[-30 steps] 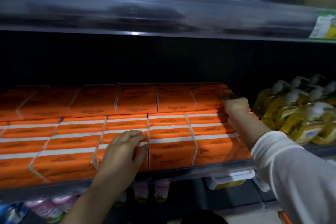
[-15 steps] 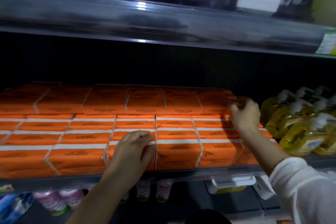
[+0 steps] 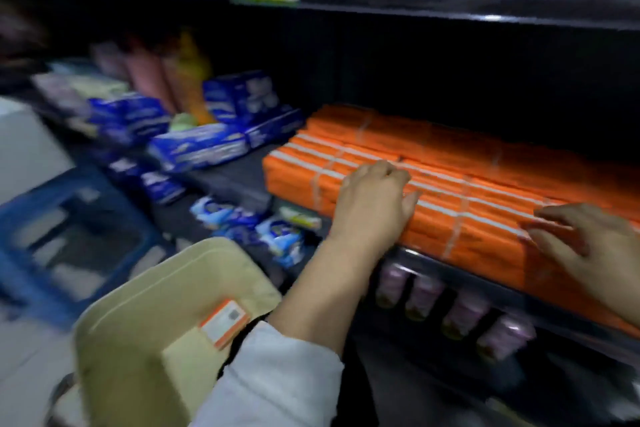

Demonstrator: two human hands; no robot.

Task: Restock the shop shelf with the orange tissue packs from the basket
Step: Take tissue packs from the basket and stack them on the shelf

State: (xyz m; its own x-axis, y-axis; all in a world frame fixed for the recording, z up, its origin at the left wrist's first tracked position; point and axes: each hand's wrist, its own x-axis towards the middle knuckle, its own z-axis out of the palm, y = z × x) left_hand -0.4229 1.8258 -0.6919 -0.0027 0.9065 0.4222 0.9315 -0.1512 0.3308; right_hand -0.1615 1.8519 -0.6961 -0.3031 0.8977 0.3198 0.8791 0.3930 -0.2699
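Turns left toward the basket [image 3: 138,315] at 7 o'clock, drawing right hand [image 3: 588,243], fingers splayed, back beside loosely bent left hand [image 3: 374,208] resting on the full orange tissue packs [image 3: 485,191], probably readying another fetch.

Motion blur everywhere! Print on the stacked orange tissue packs [image 3: 485,218] is unreadable, and the stack runs off the right edge. Right hand [image 3: 588,246] is smeared, wrist cut off at the right. Left hand [image 3: 374,204]: gripping or just lying over the packs, can't tell. Beige plastic basket [image 3: 145,322] is cut by the bottom edge, white sleeve [image 3: 277,374] hiding part of its inside. Tops of the pink bottles [image 3: 464,315] are hidden behind the dark shelf lip [image 3: 485,282].
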